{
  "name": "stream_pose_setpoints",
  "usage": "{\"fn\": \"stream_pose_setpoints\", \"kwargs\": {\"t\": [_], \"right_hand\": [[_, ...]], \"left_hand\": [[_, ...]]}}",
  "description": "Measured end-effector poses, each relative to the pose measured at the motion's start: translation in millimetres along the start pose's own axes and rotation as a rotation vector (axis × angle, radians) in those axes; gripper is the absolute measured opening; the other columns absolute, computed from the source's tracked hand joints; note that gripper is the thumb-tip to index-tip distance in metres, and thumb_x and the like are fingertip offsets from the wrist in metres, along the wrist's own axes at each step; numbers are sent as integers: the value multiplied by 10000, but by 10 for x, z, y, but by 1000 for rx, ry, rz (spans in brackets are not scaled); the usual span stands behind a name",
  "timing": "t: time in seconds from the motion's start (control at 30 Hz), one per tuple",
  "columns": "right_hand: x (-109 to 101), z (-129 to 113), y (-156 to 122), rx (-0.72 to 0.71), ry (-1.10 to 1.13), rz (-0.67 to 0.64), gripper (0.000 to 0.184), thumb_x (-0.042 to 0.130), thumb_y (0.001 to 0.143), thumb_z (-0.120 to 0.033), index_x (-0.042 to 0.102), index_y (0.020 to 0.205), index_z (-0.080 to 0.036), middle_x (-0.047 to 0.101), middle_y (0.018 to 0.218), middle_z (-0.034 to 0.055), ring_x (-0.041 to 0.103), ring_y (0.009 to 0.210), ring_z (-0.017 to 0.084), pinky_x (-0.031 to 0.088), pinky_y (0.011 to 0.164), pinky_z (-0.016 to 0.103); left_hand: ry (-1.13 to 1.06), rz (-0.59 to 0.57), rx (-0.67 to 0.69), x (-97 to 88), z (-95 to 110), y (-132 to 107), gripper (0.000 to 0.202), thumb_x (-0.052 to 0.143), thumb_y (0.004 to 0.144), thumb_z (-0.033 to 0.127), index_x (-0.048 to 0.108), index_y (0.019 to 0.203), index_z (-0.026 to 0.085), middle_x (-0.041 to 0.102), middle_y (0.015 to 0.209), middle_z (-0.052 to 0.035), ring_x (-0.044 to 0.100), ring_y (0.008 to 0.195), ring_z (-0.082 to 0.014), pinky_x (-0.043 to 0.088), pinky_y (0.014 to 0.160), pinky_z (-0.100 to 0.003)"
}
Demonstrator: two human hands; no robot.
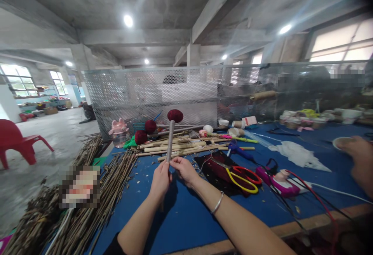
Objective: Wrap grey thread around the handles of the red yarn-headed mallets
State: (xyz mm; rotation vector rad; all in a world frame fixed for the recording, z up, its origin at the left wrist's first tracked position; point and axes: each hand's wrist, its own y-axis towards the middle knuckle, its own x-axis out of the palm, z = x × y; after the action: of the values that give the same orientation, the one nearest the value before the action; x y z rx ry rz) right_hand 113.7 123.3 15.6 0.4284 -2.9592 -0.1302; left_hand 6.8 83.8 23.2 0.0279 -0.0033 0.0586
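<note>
Stick [170, 140] juts from left hand [160, 179]

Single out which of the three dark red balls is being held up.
The rightmost, highest dark red ball, atop the grey stick in the left hand; the other two balls sit lower, to its left.

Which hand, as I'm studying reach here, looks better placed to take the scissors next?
Probably the right hand: it is nearer the scissors, while the left hand grips the stick. The right also seems to touch the stick, though.
</note>
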Motion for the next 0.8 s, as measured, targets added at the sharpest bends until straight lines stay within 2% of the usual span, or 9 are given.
{"fn": "stream_pose_setpoints", "kwargs": {"t": [0.17, 0.33, 0.47, 0.53, 0.6, 0.7, 0.8], "right_hand": [[38, -70, -27, 58, 56, 5, 317, 655, 632, -432, 514, 681, -152, 487, 450, -58, 274, 317, 31, 135, 333, 194], [60, -100, -27, 8, 102, -35, 319, 652, 651, -431, 512, 681, -146, 482, 473, -68, 254, 304, 15, 123, 319, 187], [3, -137, -3, -2, 161, -22, 336, 704, 600, -389, 513, 732, -147, 512, 509, -60, 311, 329, 22, 169, 332, 180], [-34, -163, 3, -9, 175, -69, 350, 715, 596, -370, 541, 789, -136, 523, 539, -48, 354, 362, 29, 206, 353, 179], [-61, -191, 1, 26, 156, -140, 348, 693, 633, -380, 567, 844, -132, 503, 542, -52, 329, 357, 22, 194, 355, 179], [-76, -234, -12, 69, 128, -203, 332, 643, 686, -410, 587, 876, -143, 466, 528, -62, 296, 342, 21, 164, 354, 182], [-76, -267, -25, 23, 106, -204, 305, 649, 677, -403, 601, 805, -131, 482, 518, -40, 373, 395, 49, 215, 387, 189]], "left_hand": [[-206, 39, -55, 39, 69, -10, 383, 529, 713, 479, 445, 955, 193, 475, 519, 72, 298, 315, -42, 182, 302, -141], [-277, 18, 21, 18, 104, -21, 378, 564, 698, 494, 422, 883, 196, 515, 596, 61, 300, 317, -20, 176, 302, -134], [-241, 30, 89, 11, 76, -11, 376, 619, 665, 472, 485, 860, 180, 524, 642, 42, 417, 409, -45, 325, 343, -151], [-251, 26, 65, 13, 67, 0, 377, 648, 643, 455, 517, 854, 171, 524, 676, 32, 471, 490, -56, 421, 426, -175], [-285, -9, 19, 15, 69, 8, 381, 657, 632, 460, 531, 825, 157, 522, 674, 28, 476, 508, -50, 460, 494, -193], [-328, -66, -13, 18, 85, 8, 411, 645, 619, 506, 523, 780, 148, 504, 630, 34, 418, 434, -33, 394, 410, -163], [-378, -83, -38, 23, 99, -9, 401, 629, 621, 504, 502, 788, 162, 491, 628, 41, 368, 390, -28, 243, 310, -135]]}}
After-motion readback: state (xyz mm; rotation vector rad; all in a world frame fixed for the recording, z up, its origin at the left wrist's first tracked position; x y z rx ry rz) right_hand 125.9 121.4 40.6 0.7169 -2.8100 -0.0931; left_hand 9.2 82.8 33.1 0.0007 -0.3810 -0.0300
